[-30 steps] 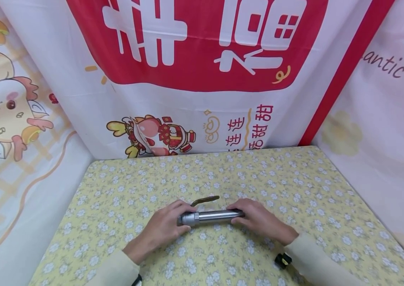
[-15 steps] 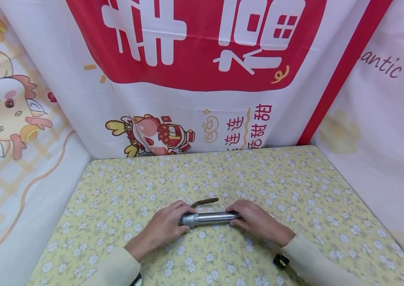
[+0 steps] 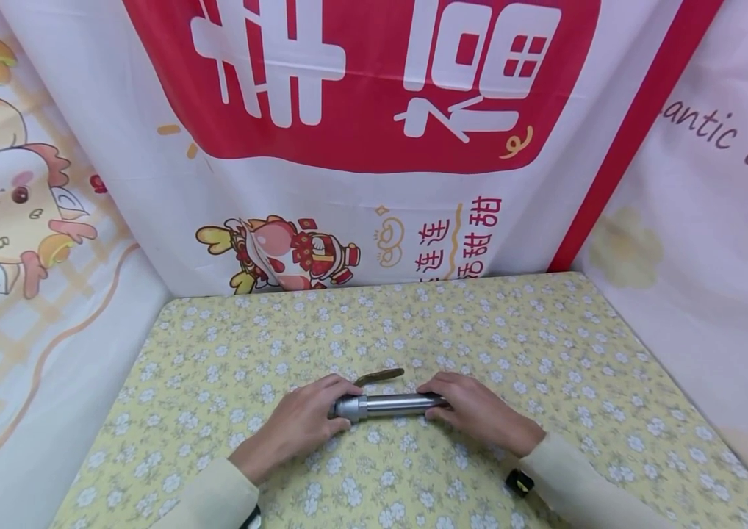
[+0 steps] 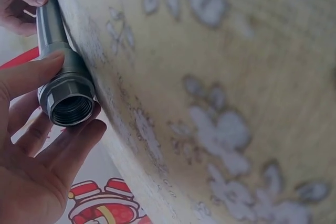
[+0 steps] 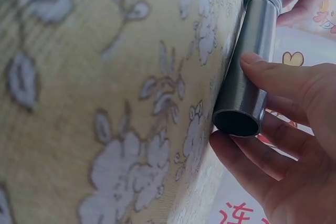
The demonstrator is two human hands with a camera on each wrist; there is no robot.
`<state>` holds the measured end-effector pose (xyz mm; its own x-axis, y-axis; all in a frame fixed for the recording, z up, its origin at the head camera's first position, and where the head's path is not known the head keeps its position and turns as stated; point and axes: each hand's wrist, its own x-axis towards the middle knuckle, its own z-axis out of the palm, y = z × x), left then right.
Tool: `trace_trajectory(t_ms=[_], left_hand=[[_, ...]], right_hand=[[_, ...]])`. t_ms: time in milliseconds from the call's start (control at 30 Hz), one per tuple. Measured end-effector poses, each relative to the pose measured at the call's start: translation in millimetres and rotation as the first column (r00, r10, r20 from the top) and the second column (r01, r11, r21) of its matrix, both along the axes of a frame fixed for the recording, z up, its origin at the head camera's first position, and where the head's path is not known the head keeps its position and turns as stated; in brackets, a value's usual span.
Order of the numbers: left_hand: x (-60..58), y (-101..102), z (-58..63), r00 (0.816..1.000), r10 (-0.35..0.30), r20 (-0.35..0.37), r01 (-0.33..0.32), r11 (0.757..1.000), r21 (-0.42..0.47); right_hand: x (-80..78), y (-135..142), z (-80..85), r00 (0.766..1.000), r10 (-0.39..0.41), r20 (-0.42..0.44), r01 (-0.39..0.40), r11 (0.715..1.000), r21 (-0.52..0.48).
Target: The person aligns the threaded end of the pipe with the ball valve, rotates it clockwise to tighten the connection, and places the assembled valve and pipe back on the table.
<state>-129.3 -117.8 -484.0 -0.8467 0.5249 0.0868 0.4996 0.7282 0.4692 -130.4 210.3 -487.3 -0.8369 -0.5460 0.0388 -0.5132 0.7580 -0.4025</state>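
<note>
A metal ball valve (image 3: 350,408) is joined to a straight steel pipe (image 3: 397,403), both lying sideways on the flowered tabletop. The valve's brownish lever (image 3: 380,377) points right, along the far side of the pipe. My left hand (image 3: 304,415) grips the valve, thumb on the near side and fingers beyond. The left wrist view shows its hexagonal, threaded open end (image 4: 71,106). My right hand (image 3: 476,413) holds the pipe by its right end, covering it in the head view. The right wrist view shows that end's plain round mouth (image 5: 237,123), with the thumb across the pipe.
A yellow flowered cloth (image 3: 268,330) covers the table. Printed hangings stand at its back (image 3: 380,162), left (image 3: 83,257) and right (image 3: 711,294). A black strap piece (image 3: 520,483) sits under the right sleeve.
Very little differs. Both hands keep their hold on the valve and pipe in nearly the same place, and the lever appears slightly lower in the head view.
</note>
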Motion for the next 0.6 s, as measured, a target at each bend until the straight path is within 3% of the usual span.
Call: trace_trajectory(t_ms=[400, 600], left_hand=[[-2.1, -2.0, 3.3, 0.999, 0.007, 0.035, -0.007, 1.000, -0.009], [-0.6, -3.8, 7.7, 1.000, 0.018, 0.014, -0.018, 1.000, -0.018]], right_hand=[[-2.8, 0.4, 2.2, 0.999, -0.024, 0.047, 0.025, 1.000, -0.015], [-1.7, 1.8, 4.8, 0.999, -0.045, 0.010, 0.045, 0.998, -0.037]])
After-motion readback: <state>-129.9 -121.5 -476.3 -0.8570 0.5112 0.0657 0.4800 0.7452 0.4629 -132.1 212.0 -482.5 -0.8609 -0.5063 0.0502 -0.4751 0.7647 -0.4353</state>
